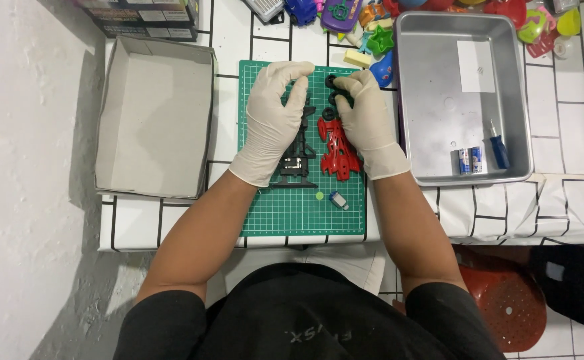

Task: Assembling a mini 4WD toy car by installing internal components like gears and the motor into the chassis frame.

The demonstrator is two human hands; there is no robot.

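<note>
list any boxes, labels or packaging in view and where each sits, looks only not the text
Open cardboard box: left of the green mat, grey-brown, rectangular, nothing visible inside.
Printed box: top left, behind the cardboard box, dark, rectangular.
White label: inside the metal tray, rectangular.
Two batteries: tray's near edge, blue-and-silver wrappers.

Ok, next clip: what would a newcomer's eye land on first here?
Two white-gloved hands meet over a green cutting mat: the left hand rests on a black plastic toy car chassis, and the right hand pinches a small black wheel above a red plastic car body shell. To the right sits a shiny metal tray holding two small batteries and a blue-handled screwdriver; an open grey cardboard box lies left.
</note>
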